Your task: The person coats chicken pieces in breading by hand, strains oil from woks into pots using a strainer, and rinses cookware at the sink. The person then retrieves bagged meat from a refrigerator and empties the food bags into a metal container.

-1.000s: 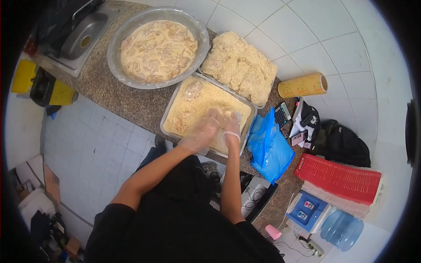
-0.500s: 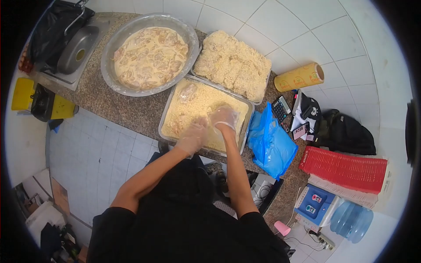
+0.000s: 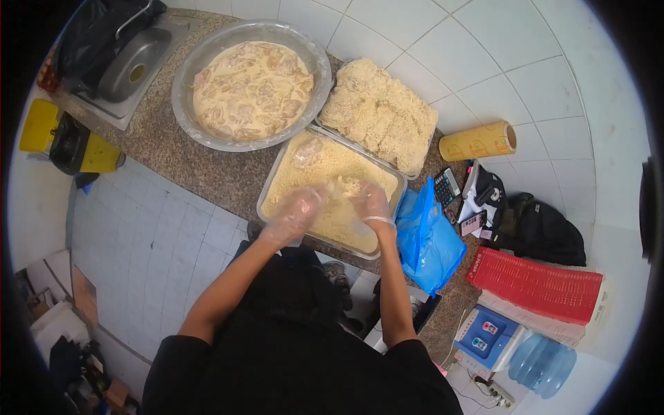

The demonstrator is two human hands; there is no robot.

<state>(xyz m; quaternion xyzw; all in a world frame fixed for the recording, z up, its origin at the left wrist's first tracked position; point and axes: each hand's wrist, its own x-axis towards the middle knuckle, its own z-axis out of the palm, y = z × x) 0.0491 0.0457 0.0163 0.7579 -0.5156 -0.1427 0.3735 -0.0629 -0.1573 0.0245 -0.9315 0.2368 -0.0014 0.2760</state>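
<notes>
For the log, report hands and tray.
Left hand over tray. Right hand at crumbed piece. Another piece lies in crumbs. Nothing seen blocking.

I'm standing in a kitchen. There's a steel sink set in the speckled counter, a tray of crumbs, and white tiles behind.

Gloved hands — at crumb tray

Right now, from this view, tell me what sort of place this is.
Probably a food-preparation kitchen: a metal sink, a large bowl of creamy mixture, and a tray of pale crumbs on the counter.
</notes>
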